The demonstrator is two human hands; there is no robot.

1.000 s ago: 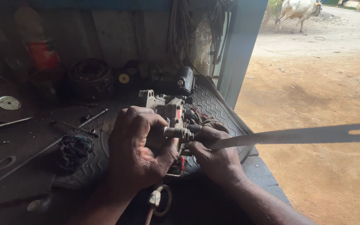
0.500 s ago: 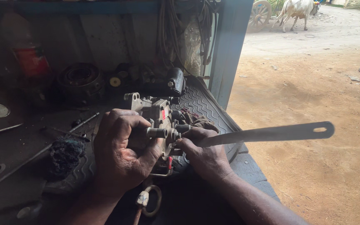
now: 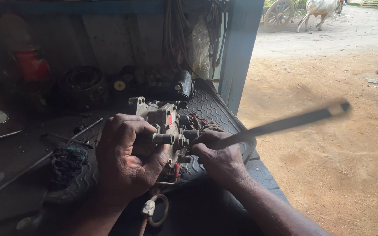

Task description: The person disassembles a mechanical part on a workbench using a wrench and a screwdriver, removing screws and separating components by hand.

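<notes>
Head camera, looking down at a dark bench by the doorway. The left hand [image 3: 125, 164] is wrapped tight around a greasy metal pump block [image 3: 160, 120], fingers curled over its top, thumb under a short threaded fitting [image 3: 165, 139] that sticks out sideways. The block sits on a ribbed rubber mat [image 3: 217, 111], its lower half buried behind the palm, so its base is out of sight. The right hand [image 3: 219, 159] is closed on the near end of a long flat wrench [image 3: 285, 123]; the bar runs up and out to the right over the dirt yard, its far end smeared by blur, and the working end is hidden between fist and block, so I can't see what it bites on.

Left of the hands, a dark oily rag [image 3: 66, 159] lies on the mat, thin rods [image 3: 84, 130] beside it. Farther back a bearing ring [image 3: 82, 81] and a red can [image 3: 33, 65] sit in shadow, hard to make out. Cables [image 3: 184, 30] hang against the wall. Outside, a cart wheel [image 3: 278, 13] and an animal [image 3: 322, 8], cut off at the top edge.
</notes>
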